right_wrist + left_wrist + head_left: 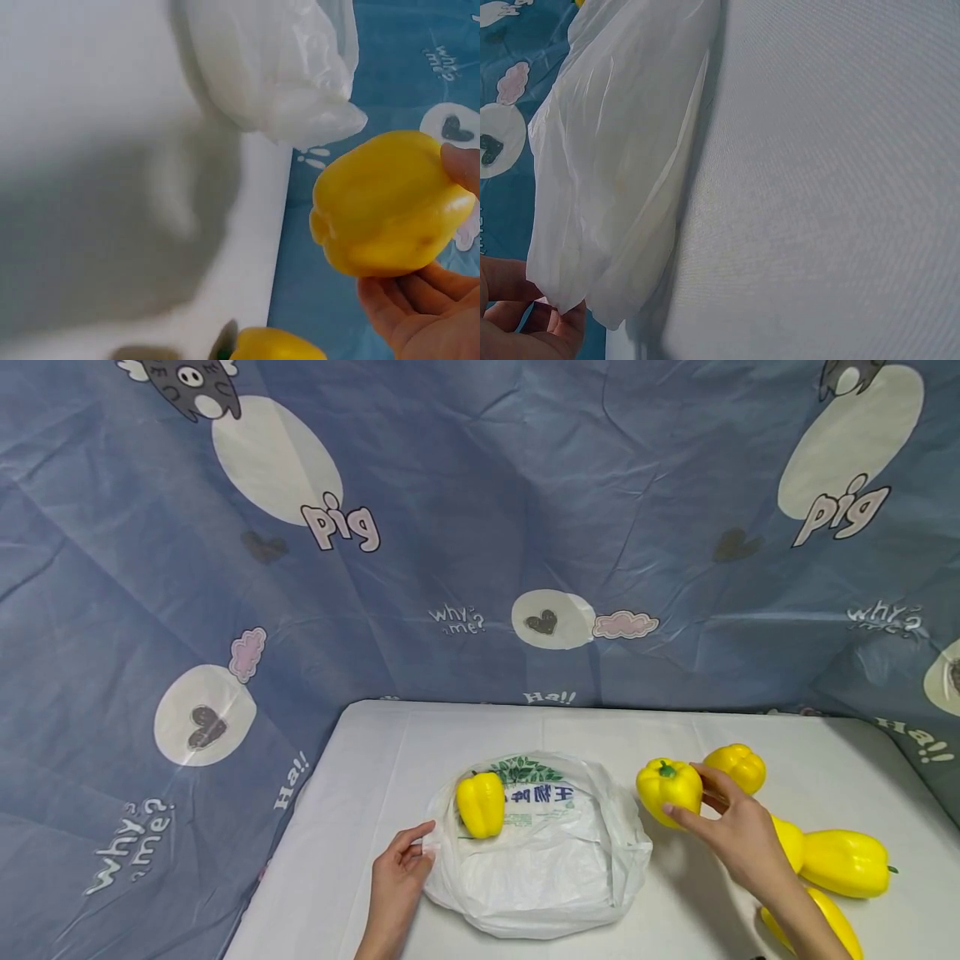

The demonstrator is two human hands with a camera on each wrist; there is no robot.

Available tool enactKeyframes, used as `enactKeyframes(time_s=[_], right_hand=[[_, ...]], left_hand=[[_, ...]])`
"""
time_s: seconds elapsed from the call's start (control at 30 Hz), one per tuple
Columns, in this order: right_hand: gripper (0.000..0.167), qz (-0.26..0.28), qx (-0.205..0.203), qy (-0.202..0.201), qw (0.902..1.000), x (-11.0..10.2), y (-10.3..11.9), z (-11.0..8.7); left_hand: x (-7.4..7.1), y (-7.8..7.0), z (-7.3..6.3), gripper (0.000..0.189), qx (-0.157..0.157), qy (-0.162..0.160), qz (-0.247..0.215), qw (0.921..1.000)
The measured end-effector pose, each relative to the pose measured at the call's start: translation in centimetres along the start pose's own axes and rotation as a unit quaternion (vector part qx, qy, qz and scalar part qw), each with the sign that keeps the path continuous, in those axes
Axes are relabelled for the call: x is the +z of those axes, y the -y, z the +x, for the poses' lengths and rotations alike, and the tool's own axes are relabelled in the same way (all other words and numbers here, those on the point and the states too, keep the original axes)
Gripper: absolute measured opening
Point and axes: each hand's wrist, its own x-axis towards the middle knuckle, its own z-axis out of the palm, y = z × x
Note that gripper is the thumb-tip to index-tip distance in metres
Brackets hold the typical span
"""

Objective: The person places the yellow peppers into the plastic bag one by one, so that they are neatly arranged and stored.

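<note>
A white plastic bag (540,881) with green and blue print lies spread open on the table, one yellow bell pepper (482,805) resting inside at its left. My left hand (401,877) pinches the bag's left edge between thumb and fingers; the left wrist view shows the same hand (532,319) at the corner of the plastic. To the right of the bag, my right hand (738,835) grips another yellow bell pepper (667,789), its green stem facing up. In the right wrist view this held pepper (390,206) is raised above the table, thumb on one side and fingers beneath.
Several more yellow bell peppers lie on the right: one pepper (738,767) behind my right hand, another pepper (847,862) beyond the forearm, and one (828,922) partly under it. The white table (315,860) ends at a blue printed curtain (465,527).
</note>
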Motion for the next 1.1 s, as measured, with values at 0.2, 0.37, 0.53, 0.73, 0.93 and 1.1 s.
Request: enactKeyframes(time_s=[0.2,0.37,0.53,0.73,0.93,1.1], right_hand=[[0.08,0.056,-0.013,-0.016,0.9982,0.2,0.9,-0.2],[0.077,0.082,-0.028,-0.017,0.9961,0.3,1.6,-0.3],[0.074,0.086,-0.051,-0.016,0.9949,0.8,2.1,-0.2],[0.068,0.082,-0.078,-0.018,0.9934,1.7,2.3,-0.2],[0.068,0.096,-0.076,0.019,0.9923,2.3,2.7,-0.1],[0.067,0.08,-0.085,0.032,0.9926,2.6,3.1,0.1]], left_hand=[[0.0,0.0,0.0,0.042,0.001,0.0,-0.003,1.0],[0.0,0.0,0.0,0.042,0.003,0.0,-0.004,1.0],[0.0,0.0,0.0,0.042,0.006,0.001,-0.001,1.0],[-0.1,0.0,0.0,0.042,0.004,0.003,-0.002,1.0],[-0.1,0.1,-0.1,0.041,0.004,-0.003,-0.001,1.0],[0.0,0.1,0.0,0.041,-0.005,-0.004,0.005,1.0]])
